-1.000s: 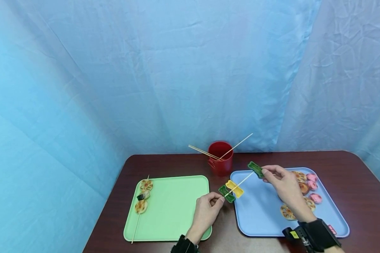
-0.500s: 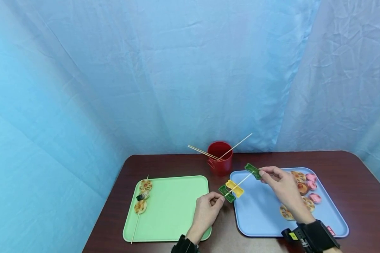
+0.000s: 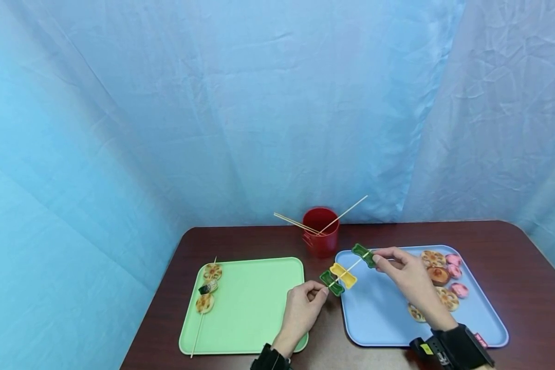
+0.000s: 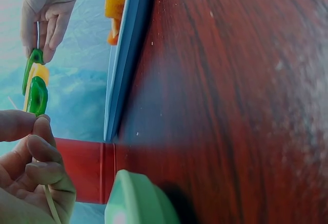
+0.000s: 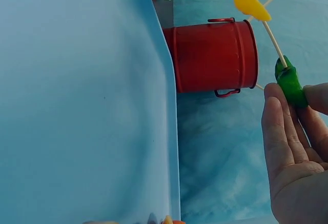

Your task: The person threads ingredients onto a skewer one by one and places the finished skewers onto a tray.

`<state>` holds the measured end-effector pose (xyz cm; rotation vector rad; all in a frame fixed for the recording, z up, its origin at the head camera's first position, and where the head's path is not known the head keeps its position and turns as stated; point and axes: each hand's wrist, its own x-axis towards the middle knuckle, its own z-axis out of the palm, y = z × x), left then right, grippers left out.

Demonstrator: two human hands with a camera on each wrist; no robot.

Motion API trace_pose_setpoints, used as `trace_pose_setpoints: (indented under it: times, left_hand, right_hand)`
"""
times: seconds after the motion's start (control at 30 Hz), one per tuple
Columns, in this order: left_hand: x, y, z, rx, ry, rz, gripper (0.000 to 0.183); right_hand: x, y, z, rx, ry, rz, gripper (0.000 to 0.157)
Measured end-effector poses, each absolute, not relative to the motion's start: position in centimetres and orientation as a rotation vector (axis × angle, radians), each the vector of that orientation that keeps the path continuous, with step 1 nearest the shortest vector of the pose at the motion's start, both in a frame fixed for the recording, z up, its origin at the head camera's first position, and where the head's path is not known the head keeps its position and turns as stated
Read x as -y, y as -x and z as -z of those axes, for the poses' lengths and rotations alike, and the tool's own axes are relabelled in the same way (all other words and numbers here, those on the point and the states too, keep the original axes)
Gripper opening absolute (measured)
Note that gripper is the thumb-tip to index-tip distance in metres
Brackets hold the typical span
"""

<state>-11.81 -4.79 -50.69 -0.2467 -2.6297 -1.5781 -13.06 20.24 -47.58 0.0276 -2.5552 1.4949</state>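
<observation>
My left hand [image 3: 303,310] pinches a thin wooden skewer [image 4: 50,203] right beside a green pepper-like piece [image 3: 331,283] threaded on it. A yellow piece [image 3: 344,276] of like shape sits on the skewer against that green one. Farther up, my right hand [image 3: 409,280] pinches a second green piece [image 5: 290,83] between thumb and fingers. The skewer passes through this piece, and its tip shows beyond it among the right fingers in the left wrist view. A bare stretch of stick separates the second green piece from the yellow one. Both hands hold the skewer above the trays.
A green tray [image 3: 254,308] at left bears a finished-looking skewer [image 3: 205,303] with round slices. Under my right hand, a blue tray [image 3: 374,318] carries lotus-like slices [image 3: 447,298], a brown round piece [image 3: 438,276] and pink pieces [image 3: 459,290]. A red bucket [image 3: 321,241] with several skewers stands behind.
My right hand has moved left and slightly down, sliding the second green piece along the skewer toward the yellow one. The left hand has stayed in place.
</observation>
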Motion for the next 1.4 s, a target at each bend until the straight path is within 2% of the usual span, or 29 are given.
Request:
trace_pose_setpoints:
  times: [0.43,0.83,1.4]
  left_hand:
    - [4.65,11.74,50.49,2.616,0.248,1.586,0.01]
    - [4.7,11.63,50.41,2.632,0.254,1.58,0.011]
    - [4.55,11.71,50.5,2.641,0.239,1.579,0.013]
  right_hand:
    - [-19.73,12.77,47.72,2.551,-0.031,-1.501,0.046]
    - [-19.56,12.97,48.12,2.523,-0.093,-1.504,0.036]
    - [-19.24,12.69,48.02,2.519,-0.067,-1.651,0.039]
